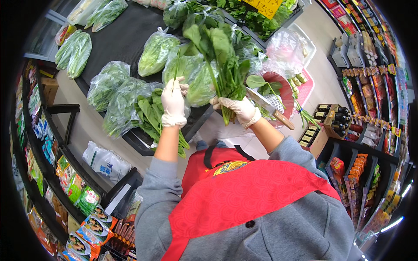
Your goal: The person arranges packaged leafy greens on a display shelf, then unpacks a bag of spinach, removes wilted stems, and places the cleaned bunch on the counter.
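In a white glove, my left hand point(174, 102) pinches a thin green stem point(177, 65) that points away from me. My right hand point(240, 109), gloved too, grips a bunch of leafy greens point(225, 58) by the stalks, leaves outward and cut ends towards me. Loose leafy greens point(152, 112) lie at the display's near edge, partly behind my left forearm. Bagged lettuces point(158, 53) sit beyond my hands. Right of the bunch, a knife point(271, 106) with a wooden handle rests across a red-rimmed container point(281, 88), near a few loose leafy stems point(263, 81).
Bagged greens point(109, 86) lie on the black display stand point(107, 45). A pink basket point(307, 88) and a clear plastic bag point(285, 47) are to the right. Shelves of packaged goods point(369, 107) curve along the right, with bottles in a carton point(338, 119). A white sack point(106, 163) stands lower left.
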Demonstrator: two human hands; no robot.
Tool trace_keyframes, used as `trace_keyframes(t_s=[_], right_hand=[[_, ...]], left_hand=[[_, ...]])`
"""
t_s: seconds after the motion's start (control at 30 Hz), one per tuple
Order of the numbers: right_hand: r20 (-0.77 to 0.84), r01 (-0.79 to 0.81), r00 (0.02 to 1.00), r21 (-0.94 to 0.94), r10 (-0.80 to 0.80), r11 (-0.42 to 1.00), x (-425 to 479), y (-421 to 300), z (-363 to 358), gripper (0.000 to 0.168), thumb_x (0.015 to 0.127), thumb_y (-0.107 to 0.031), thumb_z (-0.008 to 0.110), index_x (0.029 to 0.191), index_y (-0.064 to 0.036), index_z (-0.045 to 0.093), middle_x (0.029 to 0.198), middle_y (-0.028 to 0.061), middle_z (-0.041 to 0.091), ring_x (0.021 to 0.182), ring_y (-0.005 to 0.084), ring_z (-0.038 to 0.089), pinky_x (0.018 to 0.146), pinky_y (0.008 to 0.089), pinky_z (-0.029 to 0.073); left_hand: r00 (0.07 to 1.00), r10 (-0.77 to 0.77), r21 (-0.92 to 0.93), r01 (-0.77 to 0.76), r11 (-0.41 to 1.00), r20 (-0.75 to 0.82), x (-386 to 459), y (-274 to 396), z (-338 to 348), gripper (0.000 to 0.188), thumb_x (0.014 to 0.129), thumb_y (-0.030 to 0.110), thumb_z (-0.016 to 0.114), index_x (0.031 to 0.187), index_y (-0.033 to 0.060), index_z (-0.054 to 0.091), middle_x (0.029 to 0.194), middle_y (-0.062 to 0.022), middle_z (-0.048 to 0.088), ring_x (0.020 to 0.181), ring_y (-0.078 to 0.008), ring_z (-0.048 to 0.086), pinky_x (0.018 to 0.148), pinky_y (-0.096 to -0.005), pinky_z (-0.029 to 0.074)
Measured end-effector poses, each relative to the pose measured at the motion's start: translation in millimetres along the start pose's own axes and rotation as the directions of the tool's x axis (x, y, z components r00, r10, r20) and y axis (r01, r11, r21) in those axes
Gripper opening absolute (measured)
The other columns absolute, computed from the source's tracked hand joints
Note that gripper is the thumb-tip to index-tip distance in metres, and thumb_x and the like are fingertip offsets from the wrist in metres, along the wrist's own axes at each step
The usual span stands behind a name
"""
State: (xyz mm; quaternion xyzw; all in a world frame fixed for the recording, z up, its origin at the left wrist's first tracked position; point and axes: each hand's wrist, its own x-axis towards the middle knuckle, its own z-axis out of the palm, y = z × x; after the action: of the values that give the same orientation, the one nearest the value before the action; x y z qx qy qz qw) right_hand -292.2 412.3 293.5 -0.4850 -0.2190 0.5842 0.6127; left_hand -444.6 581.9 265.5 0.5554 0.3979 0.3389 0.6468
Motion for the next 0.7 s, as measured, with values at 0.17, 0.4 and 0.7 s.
trace_keyframes(t_s=[0.17, 0.4, 0.7], right_hand=[[0.040, -0.017, 0.999, 0.016, 0.016, 1.000, 26, -7, 5, 0.060, 0.090, -0.023, 0.070, 0.139, 0.002, 0.047, 0.101, 0.0084, 0.067, 0.087, 0.0145, 0.062, 0.083, 0.0284, 0.049], [-0.241, -0.463, 0.857, 0.026, 0.455, 0.886, 68, 37, -12, 0.039, 0.089, -0.021, 0.072, 0.120, -0.003, 0.059, 0.102, 0.0111, 0.069, 0.080, 0.0219, 0.066, 0.069, 0.0342, 0.054], [-0.178, -0.035, 0.984, -0.151, 0.008, 0.988, -32, 24, 5, 0.054, 0.097, -0.028, 0.060, 0.143, -0.004, 0.044, 0.119, 0.0021, 0.061, 0.092, 0.0072, 0.056, 0.080, 0.0225, 0.045]], left_hand=[[0.987, 0.114, -0.077, -0.123, 0.989, -0.115, -36, 12, -25, 0.027, 0.104, 0.015, 0.044, 0.112, 0.0006, 0.065, 0.082, -0.0019, 0.066, 0.068, -0.0064, 0.056, 0.064, -0.0215, 0.046], [0.981, 0.154, -0.039, -0.160, 0.986, -0.120, -76, 9, -38, 0.028, 0.104, 0.014, 0.043, 0.117, -0.0001, 0.063, 0.087, -0.0018, 0.065, 0.073, -0.0069, 0.055, 0.068, -0.0225, 0.047], [0.992, 0.043, -0.016, -0.041, 0.999, 0.117, -134, -12, 19, 0.026, 0.104, 0.013, 0.044, 0.116, -0.0007, 0.062, 0.090, -0.0025, 0.066, 0.076, -0.0069, 0.058, 0.071, -0.0217, 0.048]])
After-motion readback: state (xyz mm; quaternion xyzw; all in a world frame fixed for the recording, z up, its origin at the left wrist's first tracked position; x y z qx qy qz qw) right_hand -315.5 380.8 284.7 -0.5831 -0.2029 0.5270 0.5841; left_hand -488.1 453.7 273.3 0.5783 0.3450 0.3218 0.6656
